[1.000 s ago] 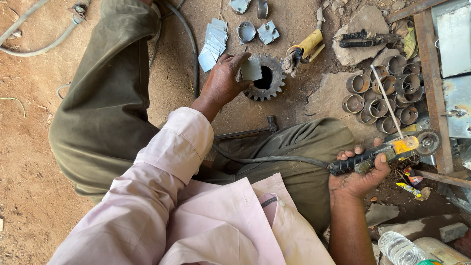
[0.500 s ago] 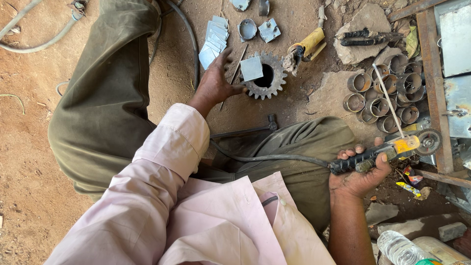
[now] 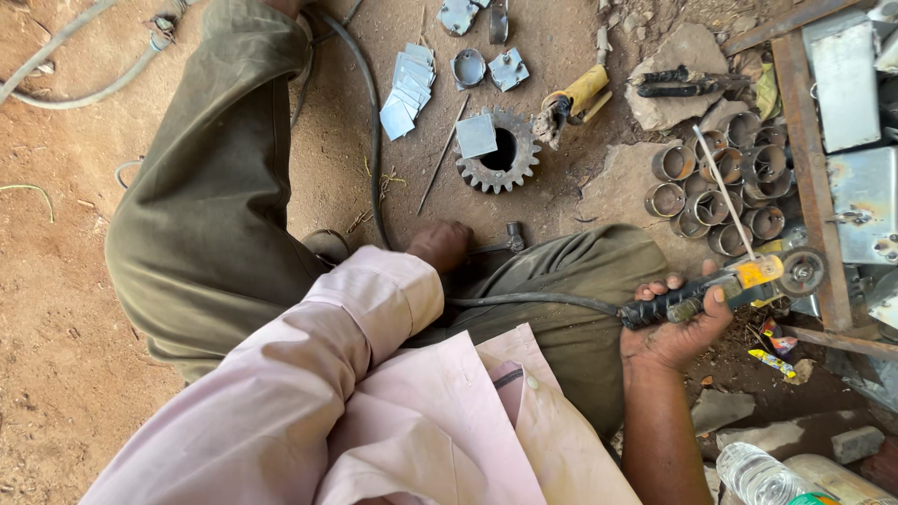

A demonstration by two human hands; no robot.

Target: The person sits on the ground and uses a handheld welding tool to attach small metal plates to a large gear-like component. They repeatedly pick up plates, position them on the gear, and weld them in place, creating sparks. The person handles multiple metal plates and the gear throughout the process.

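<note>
1. The left hand [image 3: 440, 245] is low, between the two legs. It looks curled, but I cannot tell if it holds anything.
2. Straight up from the left hand lies a toothed gear [image 3: 500, 161] flat on the dirt. A small square metal plate [image 3: 476, 136] rests on its left edge, touching it. The left hand is the nearer one to the gear, but they are apart.
3. A pile of thin plates [image 3: 405, 86] lies up and left of the gear.
4. The right hand [image 3: 675, 323] is wrapped tight around a welding holder [image 3: 713, 292]. The holder's long side points right and a little up.
5. A thin rod [image 3: 723, 194] sticks up from the holder, over a bunch of metal rings [image 3: 716, 178].
</note>
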